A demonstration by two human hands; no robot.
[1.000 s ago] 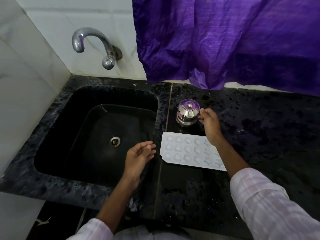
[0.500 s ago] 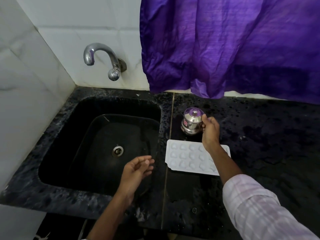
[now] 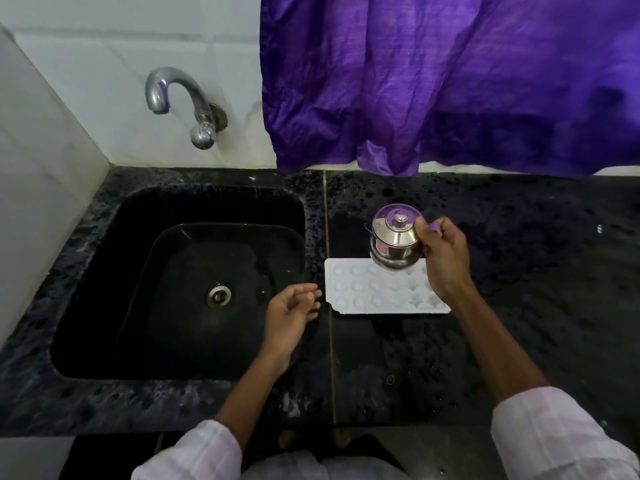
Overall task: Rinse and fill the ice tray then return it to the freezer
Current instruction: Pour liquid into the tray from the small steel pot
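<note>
A white ice tray (image 3: 367,289) with several small round cells lies flat on the black counter, just right of the sink. My right hand (image 3: 445,258) grips the handle of a small steel jug (image 3: 394,237) with a lid, holding it over the tray's far edge. My left hand (image 3: 291,313) hovers open at the sink's right rim, palm turned inward, a little left of the tray and holding nothing.
The black sink (image 3: 104,271) with a round drain (image 3: 218,295) fills the left. A chrome tap (image 3: 180,102) juts from the white tiled wall above it. A purple curtain (image 3: 450,81) hangs over the back of the speckled black counter (image 3: 536,289).
My right hand has lifted the steel jug off the counter and brought it over the tray's far edge. My left hand has stayed by the sink rim.
</note>
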